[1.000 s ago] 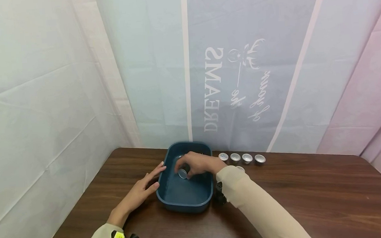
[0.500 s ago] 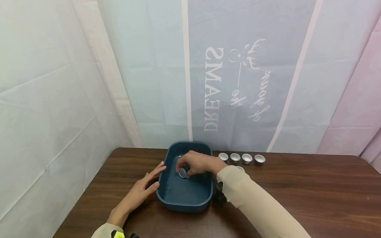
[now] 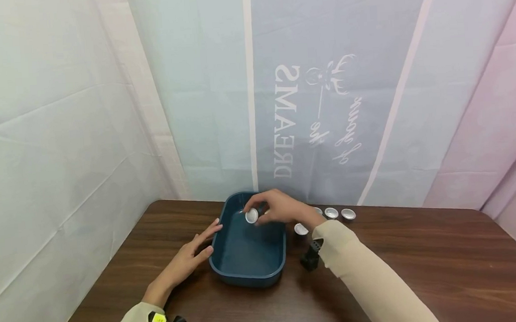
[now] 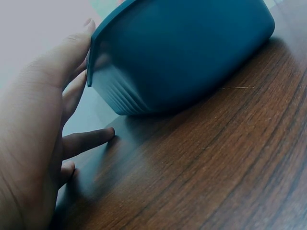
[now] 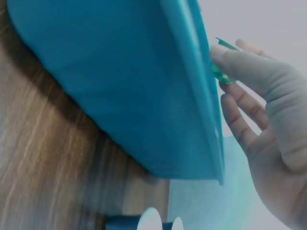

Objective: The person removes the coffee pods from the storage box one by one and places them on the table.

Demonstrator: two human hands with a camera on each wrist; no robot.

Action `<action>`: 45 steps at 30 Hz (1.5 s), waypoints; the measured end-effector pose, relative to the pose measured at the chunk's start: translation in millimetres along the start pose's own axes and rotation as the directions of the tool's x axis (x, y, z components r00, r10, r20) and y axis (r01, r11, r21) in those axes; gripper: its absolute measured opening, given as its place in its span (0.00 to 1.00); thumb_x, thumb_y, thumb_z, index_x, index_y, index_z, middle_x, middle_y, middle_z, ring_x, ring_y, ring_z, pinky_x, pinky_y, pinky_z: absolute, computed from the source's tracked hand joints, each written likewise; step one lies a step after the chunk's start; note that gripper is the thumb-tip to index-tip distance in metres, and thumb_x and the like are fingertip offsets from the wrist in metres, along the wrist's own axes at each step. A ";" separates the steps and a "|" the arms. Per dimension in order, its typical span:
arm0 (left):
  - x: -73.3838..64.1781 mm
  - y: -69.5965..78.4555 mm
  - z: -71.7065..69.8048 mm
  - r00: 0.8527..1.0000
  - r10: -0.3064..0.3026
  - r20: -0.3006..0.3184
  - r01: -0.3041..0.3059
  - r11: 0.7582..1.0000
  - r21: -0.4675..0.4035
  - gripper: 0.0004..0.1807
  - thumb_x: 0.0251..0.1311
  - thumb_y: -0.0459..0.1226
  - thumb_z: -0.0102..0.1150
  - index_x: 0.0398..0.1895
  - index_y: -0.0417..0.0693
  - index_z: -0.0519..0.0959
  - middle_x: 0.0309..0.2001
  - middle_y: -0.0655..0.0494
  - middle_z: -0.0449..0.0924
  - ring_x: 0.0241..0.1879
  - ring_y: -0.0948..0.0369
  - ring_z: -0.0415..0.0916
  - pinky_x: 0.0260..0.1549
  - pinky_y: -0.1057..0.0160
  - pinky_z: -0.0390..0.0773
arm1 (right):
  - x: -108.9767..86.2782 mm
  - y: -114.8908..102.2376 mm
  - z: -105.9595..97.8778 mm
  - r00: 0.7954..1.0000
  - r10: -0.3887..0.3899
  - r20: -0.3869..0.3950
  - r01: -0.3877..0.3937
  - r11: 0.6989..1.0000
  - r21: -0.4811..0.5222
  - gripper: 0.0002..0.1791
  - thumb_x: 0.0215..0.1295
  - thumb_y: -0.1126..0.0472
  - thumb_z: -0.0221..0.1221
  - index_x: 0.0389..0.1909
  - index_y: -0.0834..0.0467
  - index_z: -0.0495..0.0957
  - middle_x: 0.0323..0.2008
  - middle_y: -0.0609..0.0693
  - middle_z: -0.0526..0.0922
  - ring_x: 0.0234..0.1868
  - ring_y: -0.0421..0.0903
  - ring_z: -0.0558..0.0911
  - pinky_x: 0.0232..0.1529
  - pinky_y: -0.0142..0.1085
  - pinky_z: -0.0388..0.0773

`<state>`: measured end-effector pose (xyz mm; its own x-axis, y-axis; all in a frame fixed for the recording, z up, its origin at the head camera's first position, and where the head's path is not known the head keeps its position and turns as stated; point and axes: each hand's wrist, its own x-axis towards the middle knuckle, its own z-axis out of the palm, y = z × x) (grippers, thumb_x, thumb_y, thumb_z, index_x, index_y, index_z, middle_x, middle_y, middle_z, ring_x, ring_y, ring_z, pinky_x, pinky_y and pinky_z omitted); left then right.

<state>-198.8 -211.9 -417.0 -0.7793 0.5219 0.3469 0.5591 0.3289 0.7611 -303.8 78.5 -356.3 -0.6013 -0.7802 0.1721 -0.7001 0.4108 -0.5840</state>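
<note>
A blue plastic basin (image 3: 249, 280) stands on the wooden table. Over its far right part, my right hand (image 3: 284, 208) pinches a small cup with a silvery foil lid (image 3: 251, 216) between thumb and fingers, lid tilted toward me. In the right wrist view that cup (image 5: 221, 72) looks green with a flared rim, and sits just past the basin's edge. My left hand (image 3: 185, 260) rests along the basin's left side, fingers straight, fingertips at the rim. The left wrist view has the thumb beside the basin's rim (image 4: 91, 52) and other fingers reaching down toward the table.
Right of the basin, several similar foil-lidded cups sit in a row near the table's back edge, one of them a silver-topped cup (image 3: 348, 214). Another foil-lidded cup (image 3: 301, 229) is nearer the basin. A printed curtain (image 3: 211, 134) hangs behind the table (image 3: 409, 265).
My right hand has lifted the cup from low inside the basin and moved back and slightly right. A cup beside the basin has come into view. The left hand keeps its place.
</note>
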 end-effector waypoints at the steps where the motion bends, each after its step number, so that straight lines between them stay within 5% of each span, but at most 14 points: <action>1: 0.2 0.9 -0.3 1.000 0.001 0.000 -0.001 1.000 0.003 0.27 0.69 0.28 0.46 0.71 0.41 0.60 0.73 0.44 0.50 0.69 0.40 0.50 0.61 0.29 0.36 | -2.5 0.8 -2.3 1.000 0.004 -0.022 -0.004 1.000 0.017 0.21 0.53 0.62 0.71 0.50 0.52 0.82 0.49 0.38 0.80 0.46 0.36 0.79 0.45 0.35 0.79; 6: 0.5 0.1 -1.3 1.000 0.014 0.002 -0.014 1.000 0.014 0.27 0.69 0.28 0.47 0.71 0.41 0.60 0.73 0.42 0.50 0.69 0.40 0.51 0.61 0.29 0.36 | -18.2 5.2 -13.6 0.995 0.010 -0.100 -0.004 0.998 0.064 0.21 0.53 0.61 0.71 0.49 0.47 0.82 0.47 0.37 0.81 0.43 0.41 0.81 0.44 0.38 0.79; 15: -0.6 -35.4 3.1 1.000 0.024 -0.004 -0.024 0.999 0.039 0.29 0.70 0.30 0.47 0.73 0.52 0.59 0.75 0.53 0.48 0.70 0.46 0.52 0.61 0.29 0.36 | -57.4 12.8 -34.6 0.970 0.049 -0.239 -0.019 0.992 0.126 0.19 0.55 0.61 0.70 0.50 0.51 0.81 0.46 0.43 0.82 0.43 0.49 0.80 0.42 0.40 0.79; 20: -2.0 -39.7 2.4 1.000 0.021 0.000 -0.021 0.999 0.035 0.30 0.70 0.32 0.48 0.73 0.57 0.59 0.75 0.57 0.48 0.70 0.47 0.52 0.61 0.29 0.35 | -79.4 8.2 -41.6 0.949 0.091 -0.301 -0.045 0.987 0.156 0.21 0.54 0.65 0.70 0.51 0.58 0.80 0.48 0.50 0.81 0.41 0.54 0.80 0.38 0.43 0.79; 27: -0.9 -34.7 3.3 1.000 0.027 -0.008 -0.026 0.999 0.038 0.29 0.69 0.29 0.47 0.73 0.52 0.59 0.75 0.54 0.48 0.69 0.45 0.55 0.60 0.29 0.36 | -112.9 -4.4 -49.4 0.923 0.138 -0.358 -0.076 0.980 0.182 0.21 0.54 0.71 0.68 0.50 0.64 0.79 0.48 0.57 0.79 0.38 0.58 0.80 0.34 0.41 0.80; 34: -1.2 -7.6 3.0 1.000 0.025 -0.011 -0.025 1.000 0.009 0.27 0.68 0.27 0.47 0.71 0.40 0.61 0.73 0.41 0.50 0.68 0.38 0.52 0.59 0.28 0.36 | -143.0 13.2 -46.5 0.891 0.199 -0.409 -0.085 0.957 0.279 0.21 0.55 0.72 0.67 0.51 0.67 0.77 0.48 0.60 0.79 0.34 0.53 0.82 0.26 0.37 0.80; 41: -0.9 1.2 2.6 1.000 0.019 -0.011 -0.019 1.000 0.008 0.27 0.69 0.27 0.46 0.71 0.40 0.61 0.73 0.42 0.50 0.68 0.39 0.52 0.60 0.28 0.36 | -166.8 24.2 -38.1 0.853 0.224 -0.470 -0.109 0.960 0.259 0.19 0.54 0.70 0.68 0.48 0.66 0.79 0.46 0.58 0.81 0.39 0.51 0.81 0.38 0.37 0.80; 45: -1.2 -1.5 1.5 1.000 0.018 -0.007 -0.018 1.000 0.008 0.27 0.69 0.28 0.46 0.71 0.41 0.61 0.73 0.43 0.50 0.69 0.40 0.51 0.60 0.28 0.36 | -178.0 34.7 -31.0 0.831 0.266 -0.489 -0.146 0.952 0.270 0.19 0.54 0.69 0.69 0.48 0.64 0.79 0.44 0.58 0.82 0.36 0.51 0.82 0.35 0.35 0.80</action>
<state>-198.3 -211.8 -419.4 -0.7709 0.5222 0.3647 0.5755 0.3256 0.7502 -232.9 246.2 -382.7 -0.8741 -0.3083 0.3753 -0.4746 0.3777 -0.7951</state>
